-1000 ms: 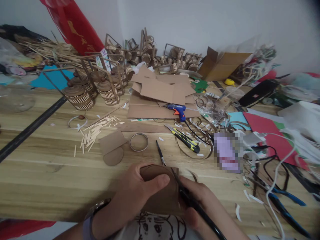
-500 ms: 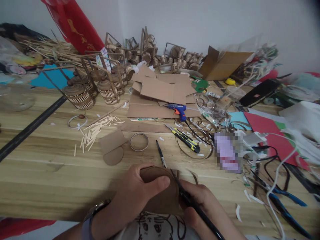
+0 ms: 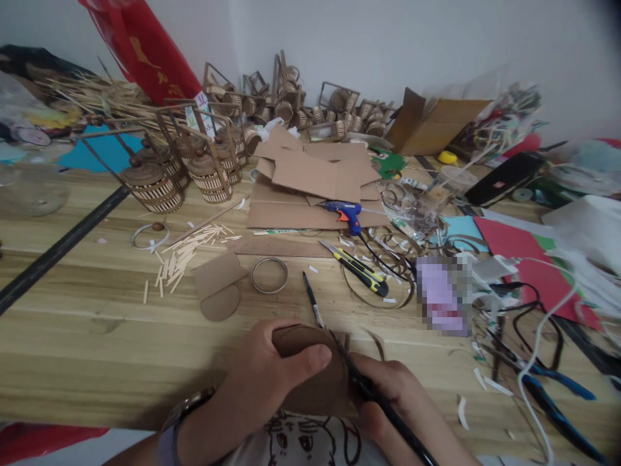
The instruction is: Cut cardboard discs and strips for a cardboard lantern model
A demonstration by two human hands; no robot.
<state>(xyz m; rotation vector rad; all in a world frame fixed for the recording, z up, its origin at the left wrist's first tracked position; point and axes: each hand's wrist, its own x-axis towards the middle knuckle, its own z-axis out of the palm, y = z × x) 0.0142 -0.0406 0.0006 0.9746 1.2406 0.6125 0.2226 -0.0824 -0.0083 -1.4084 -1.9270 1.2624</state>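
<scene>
My left hand (image 3: 264, 382) grips a rounded brown cardboard piece (image 3: 317, 388) at the near table edge, thumb pressed on top. My right hand (image 3: 395, 404) is closed around black-handled scissors (image 3: 361, 382), whose blades run along the right edge of the cardboard. A thin curl of cut cardboard (image 3: 376, 342) sits just past the blades. A black pen (image 3: 312, 299) lies on the wooden table (image 3: 87, 349) just beyond the cardboard.
Ahead lie a cardboard disc and scrap (image 3: 218, 288), a metal ring (image 3: 270, 275), small sticks (image 3: 177, 259), a yellow-black utility knife (image 3: 359, 268) and a blue glue gun (image 3: 345, 215). Cardboard sheets (image 3: 310, 178) and woven lantern models (image 3: 155, 184) stand further back. Cables and pliers (image 3: 543, 388) clutter the right.
The cardboard piece has turned slightly in my left hand, and the scissors have edged a little along its right rim. Nothing else on the table has moved.
</scene>
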